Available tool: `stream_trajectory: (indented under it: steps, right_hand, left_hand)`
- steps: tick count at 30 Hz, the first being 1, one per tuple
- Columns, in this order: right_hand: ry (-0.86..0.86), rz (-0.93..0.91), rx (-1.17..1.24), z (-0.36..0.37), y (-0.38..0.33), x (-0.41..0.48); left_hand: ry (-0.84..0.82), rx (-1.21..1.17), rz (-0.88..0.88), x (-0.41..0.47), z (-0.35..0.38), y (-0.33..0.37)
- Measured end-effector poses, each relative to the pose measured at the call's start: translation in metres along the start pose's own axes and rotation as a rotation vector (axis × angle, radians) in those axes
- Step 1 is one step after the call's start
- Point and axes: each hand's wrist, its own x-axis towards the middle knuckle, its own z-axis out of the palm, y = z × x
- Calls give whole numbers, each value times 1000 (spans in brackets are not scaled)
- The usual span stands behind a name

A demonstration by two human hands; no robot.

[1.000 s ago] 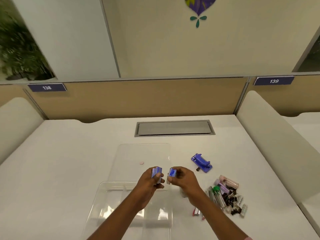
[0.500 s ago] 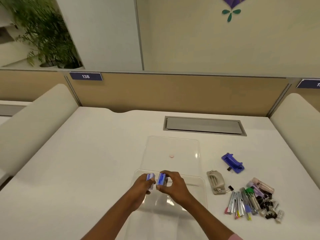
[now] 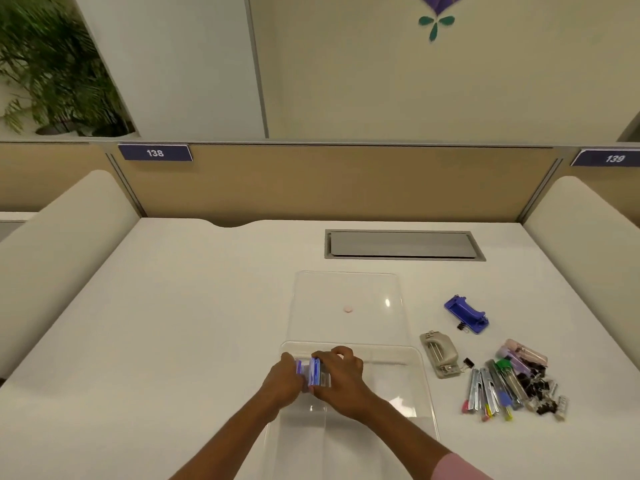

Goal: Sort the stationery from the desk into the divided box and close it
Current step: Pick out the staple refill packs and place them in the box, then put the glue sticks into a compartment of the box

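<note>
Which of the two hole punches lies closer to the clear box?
The grey punch, just beside the box's right wall; the blue punch lies farther back and right.

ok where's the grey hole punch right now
In the head view the grey hole punch lies on the desk just right of the clear divided box, nearer than the blue punch and left of the stationery pile.

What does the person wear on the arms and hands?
The left hand and the right hand are bare: no gloves, no ring or watch to be seen. A pink sleeve covers the right arm at the lower edge of the picture. The left forearm is bare as far as the view shows.
</note>
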Motion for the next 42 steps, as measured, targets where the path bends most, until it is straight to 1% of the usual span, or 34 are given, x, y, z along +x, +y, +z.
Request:
stream_trajectory:
  steps: [2,5,11,15,17,21,26,31,37,40,42]
  right_hand:
    - [-1,12,-36,2,-2,2]
    - [-14,64,-27,3,-4,3]
    - [30,84,-15,3,4,-2]
    - [122,22,-33,-2,13,-10]
    - [176,37,24,-7,17,-15]
    - [283,100,150,-18,25,-28]
    - [416,198,241,-35,41,-47]
    - [552,261,312,-59,70,-71]
    - [636,376,358,-78,95,-97]
    - [703,455,379,-92,115,-106]
    - [717,521,382,-100,129,-113]
  left_hand:
    - [-41,80,-4,1,-2,2]
    - [-80,71,10,1,-2,3]
    - [-33,119,109,-3,-2,8]
    - [65,156,195,-3,5,16]
    - [104,127,253,-3,10,23]
    - [115,90,375,-4,25,40]
    - [73,56,490,-10,50,63]
    - [-24,50,573,-11,86,90]
    - [-99,24,565,-9,117,119]
    - [-163,11,537,-5,138,138]
    - [-199,5,529,-3,153,148]
